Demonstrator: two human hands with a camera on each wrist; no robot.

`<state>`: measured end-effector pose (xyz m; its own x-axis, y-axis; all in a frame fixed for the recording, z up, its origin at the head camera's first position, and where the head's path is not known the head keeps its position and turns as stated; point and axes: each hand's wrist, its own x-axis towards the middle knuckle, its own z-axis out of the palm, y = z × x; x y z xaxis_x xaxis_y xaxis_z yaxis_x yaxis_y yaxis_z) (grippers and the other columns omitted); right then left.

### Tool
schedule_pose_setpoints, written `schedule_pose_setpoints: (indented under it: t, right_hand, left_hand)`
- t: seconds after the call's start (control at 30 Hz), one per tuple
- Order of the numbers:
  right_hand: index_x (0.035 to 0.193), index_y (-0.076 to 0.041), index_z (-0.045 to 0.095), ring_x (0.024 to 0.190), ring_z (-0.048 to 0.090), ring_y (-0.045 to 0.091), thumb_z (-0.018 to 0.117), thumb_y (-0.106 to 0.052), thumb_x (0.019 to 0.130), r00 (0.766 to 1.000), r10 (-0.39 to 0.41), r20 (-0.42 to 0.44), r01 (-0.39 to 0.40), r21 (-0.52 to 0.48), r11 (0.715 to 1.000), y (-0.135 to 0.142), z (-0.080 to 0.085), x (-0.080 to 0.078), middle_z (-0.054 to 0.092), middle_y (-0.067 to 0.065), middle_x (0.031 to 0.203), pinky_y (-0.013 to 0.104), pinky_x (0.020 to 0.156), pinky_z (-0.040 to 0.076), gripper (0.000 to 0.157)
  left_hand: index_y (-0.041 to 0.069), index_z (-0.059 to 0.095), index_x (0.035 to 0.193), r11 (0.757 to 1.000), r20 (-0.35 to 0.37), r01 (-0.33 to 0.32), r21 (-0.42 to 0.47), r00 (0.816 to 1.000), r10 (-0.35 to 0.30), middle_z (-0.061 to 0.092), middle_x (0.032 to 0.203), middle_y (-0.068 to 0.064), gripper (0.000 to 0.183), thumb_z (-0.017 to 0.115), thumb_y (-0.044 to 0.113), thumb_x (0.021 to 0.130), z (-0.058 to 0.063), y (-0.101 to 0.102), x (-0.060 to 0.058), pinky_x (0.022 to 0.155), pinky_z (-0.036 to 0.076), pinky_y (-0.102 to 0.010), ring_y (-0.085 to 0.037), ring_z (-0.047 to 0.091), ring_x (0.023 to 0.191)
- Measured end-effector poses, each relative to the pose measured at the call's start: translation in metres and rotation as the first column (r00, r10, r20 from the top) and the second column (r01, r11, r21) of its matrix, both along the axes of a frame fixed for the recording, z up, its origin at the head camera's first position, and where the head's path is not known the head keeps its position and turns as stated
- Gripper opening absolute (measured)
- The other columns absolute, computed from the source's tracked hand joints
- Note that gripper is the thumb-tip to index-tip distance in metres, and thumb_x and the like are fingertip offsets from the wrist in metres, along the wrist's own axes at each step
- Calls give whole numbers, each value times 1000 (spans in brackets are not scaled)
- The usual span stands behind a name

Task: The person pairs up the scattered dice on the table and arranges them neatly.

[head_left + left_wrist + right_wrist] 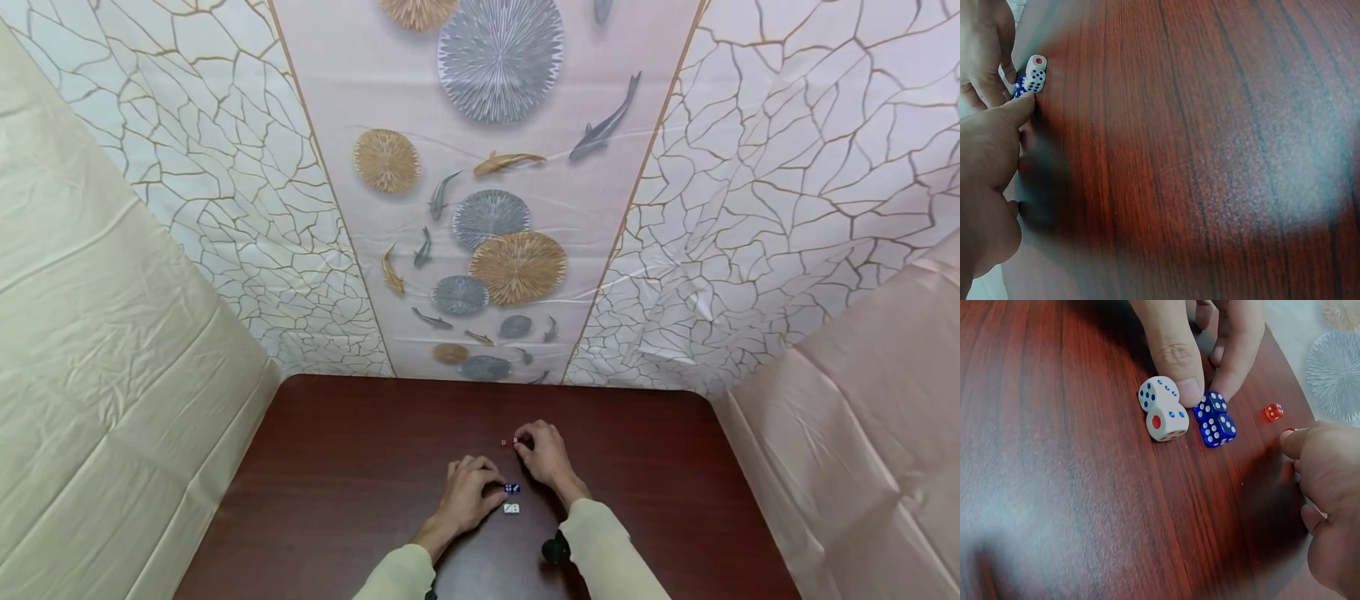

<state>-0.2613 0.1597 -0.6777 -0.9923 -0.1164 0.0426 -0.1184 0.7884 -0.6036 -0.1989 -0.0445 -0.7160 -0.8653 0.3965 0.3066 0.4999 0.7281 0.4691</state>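
Two blue dice point(1217, 428) lie side by side on the table, white-spotted. The thumb and a finger of my left hand point(468, 492) pinch the end of this blue pair, as the right wrist view shows. Beside the thumb, on the side nearer me, two white dice point(1168, 419) sit against each other. Farther out, my right hand point(543, 454) holds a small red die point(515, 440) between thumb and finger; in the right wrist view only a sliver of it shows past the fingertip. Just left of that hand a second small red die point(503, 442) rests on the wood.
The dark reddish-brown table point(337, 492) has rounded far corners. A patterned cloth point(495, 333) hangs behind it, and beige cloth walls point(862, 417) close in on both sides. A black object point(555, 550) is at my right sleeve point(607, 542).
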Motion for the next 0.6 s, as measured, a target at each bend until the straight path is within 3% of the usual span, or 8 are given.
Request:
schedule_pose_setpoints:
  t: [0.37, 0.6]
  right_hand:
    - [108, -16, 82, 105, 66, 21, 83, -13, 104, 999, 43, -7, -43, -22, 999, 10, 0, 14, 75, 3, 111, 45, 94, 55, 6]
    - [107, -16, 83, 110, 69, 26, 84, -11, 102, 997, 82, -10, -82, -45, 996, 14, 1, 23, 77, 3, 115, 56, 105, 55, 7]
  left_hand:
    - [26, 89, 111, 1000, 21, -1, -18, 1000, 1, 78, 118, 8, 15, 91, 32, 98, 12, 1, 3, 99, 47, -48, -16, 66, 108]
    - [24, 89, 112, 1000, 61, -9, -21, 998, 10, 78, 118, 7, 15, 90, 30, 98, 17, 1, 4, 101, 46, -48, -15, 66, 110]
